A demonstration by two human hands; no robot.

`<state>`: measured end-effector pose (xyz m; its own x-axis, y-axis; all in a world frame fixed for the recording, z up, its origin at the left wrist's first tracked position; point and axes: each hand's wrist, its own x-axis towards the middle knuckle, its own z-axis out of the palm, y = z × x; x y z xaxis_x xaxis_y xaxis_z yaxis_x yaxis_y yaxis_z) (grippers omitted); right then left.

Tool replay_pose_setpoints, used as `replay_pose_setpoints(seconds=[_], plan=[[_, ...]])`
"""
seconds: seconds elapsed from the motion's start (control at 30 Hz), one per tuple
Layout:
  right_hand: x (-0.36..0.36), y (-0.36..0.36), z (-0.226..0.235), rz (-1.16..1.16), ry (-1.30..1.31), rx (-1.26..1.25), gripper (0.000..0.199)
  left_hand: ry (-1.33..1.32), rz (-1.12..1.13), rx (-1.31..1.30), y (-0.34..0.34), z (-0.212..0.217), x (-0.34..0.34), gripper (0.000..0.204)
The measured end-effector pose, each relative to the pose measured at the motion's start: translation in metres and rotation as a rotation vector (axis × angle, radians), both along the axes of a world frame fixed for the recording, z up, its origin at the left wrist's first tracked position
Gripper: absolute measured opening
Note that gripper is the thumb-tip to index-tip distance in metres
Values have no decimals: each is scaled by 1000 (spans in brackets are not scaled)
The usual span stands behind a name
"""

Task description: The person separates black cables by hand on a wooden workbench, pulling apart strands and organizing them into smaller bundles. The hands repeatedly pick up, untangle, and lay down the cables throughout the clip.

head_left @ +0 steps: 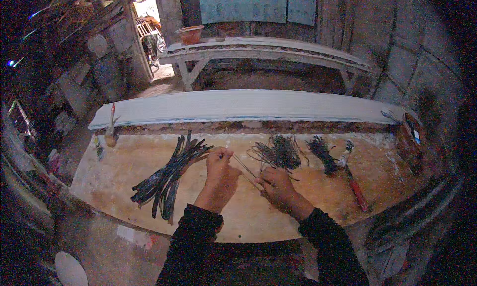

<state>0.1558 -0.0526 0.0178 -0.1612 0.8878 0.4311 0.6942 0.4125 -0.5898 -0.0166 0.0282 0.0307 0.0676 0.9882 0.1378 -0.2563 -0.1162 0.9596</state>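
Observation:
My left hand (220,176) is closed above the middle of the wooden board (248,221), pinching one end of a thin pale strip (242,166). The strip slants down to my right hand (280,189), whose fingers are closed on its other end. It looks doubled, like two thin strands, but its exact kind is too small to tell. Beside my left hand lies a pile of flat black strips (169,174). Just beyond my right hand spreads a loose tangle of thin dark strands (280,153).
To the right lie a smaller dark bundle (323,156) and a red-handled tool (356,190). A brush-like tool (111,133) leans at the far left corner. A long white plank (243,106) runs behind the board. Farther back, a bench (263,50) carries a reddish bowl (190,36).

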Motion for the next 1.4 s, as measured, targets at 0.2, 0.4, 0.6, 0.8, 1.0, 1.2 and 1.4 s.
replay_pose_setpoints(seconds=[0.2,0.4,0.6,0.8,1.0,1.2,1.4], plan=[[-10,-2,8,-23,-20,98,10,-80,-35,56,54,-62,-16,9],[31,6,-2,-293,-30,221,11,753,145,622,24,12,-27,14],[40,9,24,-527,-160,208,14,777,233,183,66,-20,-142,21],[59,31,-12,-568,-227,333,23,839,208,146,43,-59,-193,17],[-8,-30,47,-16,-124,92,23,1105,343,326,21,-32,-147,18],[15,-6,10,97,-329,-24,20,1108,491,272,41,-32,-172,25],[49,9,3,-192,-593,20,11,716,569,242,28,31,-184,26]])
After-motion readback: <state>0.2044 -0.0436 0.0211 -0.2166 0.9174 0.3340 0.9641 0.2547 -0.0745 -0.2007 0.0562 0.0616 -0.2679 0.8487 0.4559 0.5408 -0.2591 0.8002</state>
